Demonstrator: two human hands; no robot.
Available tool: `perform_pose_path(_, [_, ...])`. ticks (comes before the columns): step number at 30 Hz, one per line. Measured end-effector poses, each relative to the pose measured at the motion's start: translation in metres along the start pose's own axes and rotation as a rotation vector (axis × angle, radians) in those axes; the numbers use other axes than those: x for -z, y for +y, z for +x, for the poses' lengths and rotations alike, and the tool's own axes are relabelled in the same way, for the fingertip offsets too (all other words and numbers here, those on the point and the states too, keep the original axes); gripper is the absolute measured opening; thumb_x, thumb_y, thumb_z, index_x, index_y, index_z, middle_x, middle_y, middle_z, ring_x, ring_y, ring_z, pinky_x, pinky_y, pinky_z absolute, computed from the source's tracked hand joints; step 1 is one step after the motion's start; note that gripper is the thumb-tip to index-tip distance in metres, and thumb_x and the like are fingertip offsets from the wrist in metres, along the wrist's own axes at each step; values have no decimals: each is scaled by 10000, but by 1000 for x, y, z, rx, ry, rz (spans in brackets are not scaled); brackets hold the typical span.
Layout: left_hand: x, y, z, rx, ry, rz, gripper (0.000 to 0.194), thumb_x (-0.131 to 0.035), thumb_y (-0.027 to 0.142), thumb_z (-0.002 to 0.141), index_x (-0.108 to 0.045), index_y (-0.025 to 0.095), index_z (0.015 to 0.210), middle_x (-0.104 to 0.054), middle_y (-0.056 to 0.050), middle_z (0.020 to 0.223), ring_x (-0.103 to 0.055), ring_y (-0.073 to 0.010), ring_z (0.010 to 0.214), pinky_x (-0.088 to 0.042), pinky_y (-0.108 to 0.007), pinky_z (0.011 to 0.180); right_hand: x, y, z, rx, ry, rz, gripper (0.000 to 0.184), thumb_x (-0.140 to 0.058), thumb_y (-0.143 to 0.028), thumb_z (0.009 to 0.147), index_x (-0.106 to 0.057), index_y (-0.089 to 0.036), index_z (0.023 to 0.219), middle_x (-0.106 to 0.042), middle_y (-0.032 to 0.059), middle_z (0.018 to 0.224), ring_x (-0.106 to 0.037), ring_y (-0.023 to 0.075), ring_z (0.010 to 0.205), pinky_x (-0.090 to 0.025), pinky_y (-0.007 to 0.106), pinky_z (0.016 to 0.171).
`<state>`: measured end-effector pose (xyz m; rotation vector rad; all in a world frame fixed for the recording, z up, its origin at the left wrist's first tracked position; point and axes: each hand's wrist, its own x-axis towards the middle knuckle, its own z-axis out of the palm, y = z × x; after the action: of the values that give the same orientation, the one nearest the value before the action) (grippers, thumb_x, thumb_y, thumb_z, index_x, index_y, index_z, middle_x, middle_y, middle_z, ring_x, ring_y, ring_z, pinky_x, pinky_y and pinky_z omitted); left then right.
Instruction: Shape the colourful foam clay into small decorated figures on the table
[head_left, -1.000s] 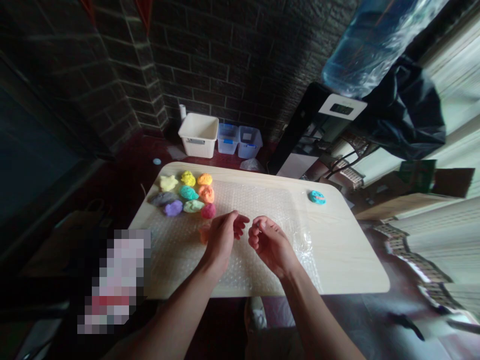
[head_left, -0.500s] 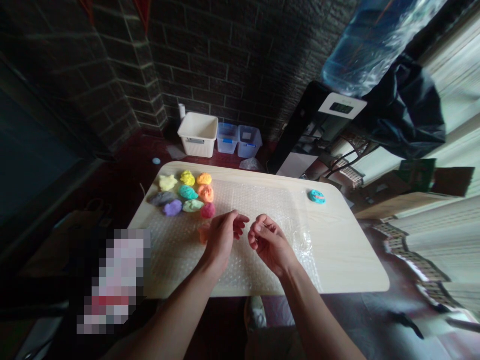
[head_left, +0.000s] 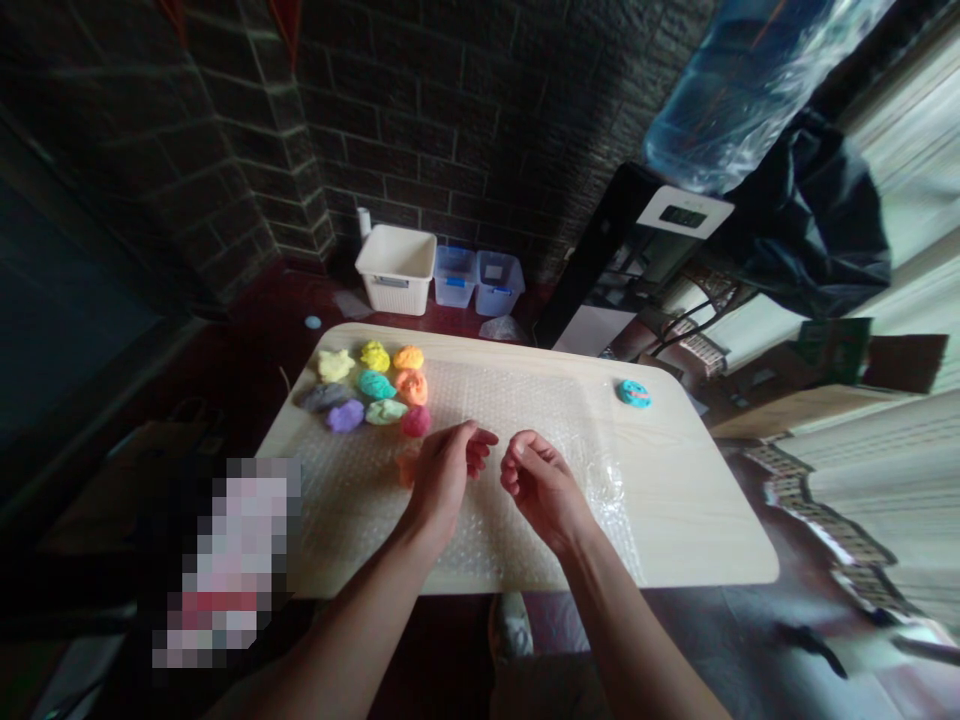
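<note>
Both hands hover over bubble wrap (head_left: pixel 517 395) that lies on the table. My left hand (head_left: pixel 448 465) is open, its fingers loosely bent and nothing visible in them. Just left of it, partly covered by it, is an orange lump of modelling clay (head_left: pixel 407 466). A crimson clay lump (head_left: pixel 415 421) sits a little beyond that hand. My right hand (head_left: pixel 544 485) is closed, thumb pressed to curled fingers; whatever they might hold is hidden. A small gap separates the two hands.
Several more clay lumps, among them a purple one (head_left: pixel 346 415) and a teal one (head_left: pixel 376 384), cluster at the table's far left. A blue clay piece with a pink streak (head_left: pixel 634 393) lies far right. Behind the table (head_left: pixel 697 500) stand a white bin (head_left: pixel 397 295) and a water dispenser (head_left: pixel 611 290).
My right hand has shifted very slightly to the right, widening the gap between the hands a little. My left hand and the clay lumps stay where they were.
</note>
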<state>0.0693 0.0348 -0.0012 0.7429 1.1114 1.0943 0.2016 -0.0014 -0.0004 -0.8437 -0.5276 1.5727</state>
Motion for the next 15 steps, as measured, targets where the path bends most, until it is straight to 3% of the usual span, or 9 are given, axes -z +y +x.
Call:
perform_pose_path(6, [0,0,-1,-35,-33,-30,330,-613,411,841,-756,135,729,-729,-84,698,-602,-150,597,-413,-248,546,-3,-2,1,-38,-10,47,248,-856,-209,813,-779,-133,1036,-801,64,899,-741,127,778,-593,179,709])
perform_pose_path(11, [0,2,-2,-29,0,-23,316,-618,407,826,-751,142,715,-738,-80,695,-611,-153,603,-411,-249,542,-1,-2,3,-62,8,68,219,-843,-280,831,-757,-140,976,-808,69,855,-753,140,706,-602,188,640])
perform_pose_path(15, [0,3,-1,-25,24,-5,331,-627,420,813,-759,132,716,-729,-84,698,-600,-151,596,-410,-254,539,1,-2,1,-54,28,15,232,-889,-309,793,-699,-179,821,-761,16,716,-695,110,590,-532,158,517])
